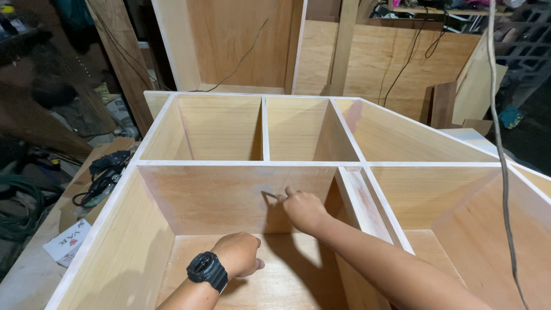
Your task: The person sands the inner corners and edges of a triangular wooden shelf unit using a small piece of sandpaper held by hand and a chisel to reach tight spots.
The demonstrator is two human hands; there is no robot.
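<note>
A large plywood cabinet (252,163) with white-edged dividers lies open-side up below me. My right hand (302,208) reaches into the near compartment and pinches a small dark nail (268,194) against the compartment's far wall. My left hand (241,252), with a black wristwatch (207,271) on its wrist, is loosely curled inside the same compartment, low against the bottom panel; I cannot see anything in it.
Plywood sheets (396,63) lean upright behind the cabinet. Black cables (103,178) and a printed card (68,241) lie on a bench at the left. A grey cord (500,143) hangs down on the right. Two smaller compartments lie at the far side.
</note>
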